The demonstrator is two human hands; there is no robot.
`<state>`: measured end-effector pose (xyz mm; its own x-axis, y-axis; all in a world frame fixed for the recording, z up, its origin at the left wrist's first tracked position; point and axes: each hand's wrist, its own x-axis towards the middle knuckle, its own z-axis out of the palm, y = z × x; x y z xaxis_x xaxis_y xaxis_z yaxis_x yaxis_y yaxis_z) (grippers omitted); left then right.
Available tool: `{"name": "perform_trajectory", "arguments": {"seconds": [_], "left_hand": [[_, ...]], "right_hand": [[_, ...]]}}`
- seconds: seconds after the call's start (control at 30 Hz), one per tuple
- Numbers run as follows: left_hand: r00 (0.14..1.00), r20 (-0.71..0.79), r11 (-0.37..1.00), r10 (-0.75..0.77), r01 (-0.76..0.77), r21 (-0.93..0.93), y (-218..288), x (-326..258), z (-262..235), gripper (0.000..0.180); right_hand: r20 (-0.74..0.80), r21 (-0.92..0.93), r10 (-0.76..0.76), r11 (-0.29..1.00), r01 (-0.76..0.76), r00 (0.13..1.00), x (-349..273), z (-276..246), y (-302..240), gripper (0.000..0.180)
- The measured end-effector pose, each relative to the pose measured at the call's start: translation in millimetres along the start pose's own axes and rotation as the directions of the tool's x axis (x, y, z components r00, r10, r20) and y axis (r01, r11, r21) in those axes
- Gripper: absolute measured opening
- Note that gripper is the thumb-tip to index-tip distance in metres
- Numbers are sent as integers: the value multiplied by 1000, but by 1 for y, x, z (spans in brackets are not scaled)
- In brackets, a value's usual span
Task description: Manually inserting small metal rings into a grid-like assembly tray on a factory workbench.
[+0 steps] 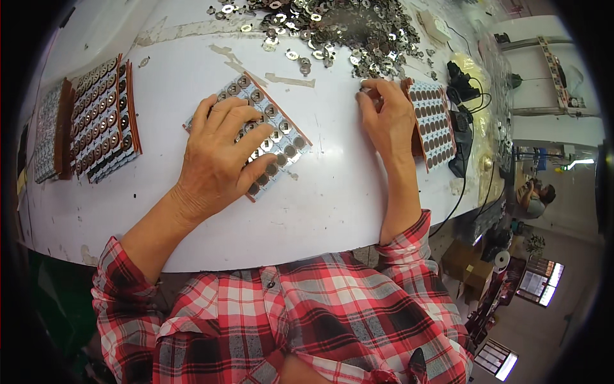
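My left hand (220, 150) lies over a tilted circuit board panel (291, 152), its fingers apart and resting on top. The panel has rows of dark round pads, and shiny metal pieces sit on some of them. Part of the panel is hidden beneath my fingers. My right hand (389, 118) is raised to the right, with thumb and forefinger pinched on a small metal piece (364, 82). It is just in front of the pile of loose flat metal pieces (307, 29). Beside that hand stands a stack of panels (433, 125) with brown round pads.
On the left side, stacked panels (99, 121) bear rows of metal pieces, with another stack (51, 131) beyond them. Black cables and a black device (462, 128) lie along the table's right side. Strips of old tape (291, 80) mark the white table. A person (536, 198) is far off at right.
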<state>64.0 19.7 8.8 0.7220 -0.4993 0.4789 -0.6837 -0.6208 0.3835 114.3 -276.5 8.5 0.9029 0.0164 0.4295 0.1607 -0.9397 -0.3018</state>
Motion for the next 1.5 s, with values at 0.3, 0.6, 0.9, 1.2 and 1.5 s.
{"name": "perform_trajectory", "arguments": {"seconds": [0.3, 0.6, 0.9, 1.2, 1.5], "left_hand": [[1000, -15, 1000, -27, 27, -9, -4, -1, -3, 40], [999, -29, 999, -24, 23, -23, -8, -1, -6, 39], [998, -52, 996, -28, 23, -82, -14, 0, -11, 43], [993, -120, 994, 1, -14, -108, -19, 0, -10, 38], [995, -95, 993, -21, 10, -117, -20, 0, -12, 36]], "right_hand": [[212, 622, 284, 699, -353, 935, 6, -6, -7, 5], [346, 303, 116, 925, -228, 931, -1, -14, -17, 9], [468, 496, 0, 827, -263, 884, 0, -22, -15, 15], [528, 414, 50, 856, -308, 848, 0, -29, -17, 12], [482, 364, -3, 910, -197, 876, -7, -26, -35, 10]]}}
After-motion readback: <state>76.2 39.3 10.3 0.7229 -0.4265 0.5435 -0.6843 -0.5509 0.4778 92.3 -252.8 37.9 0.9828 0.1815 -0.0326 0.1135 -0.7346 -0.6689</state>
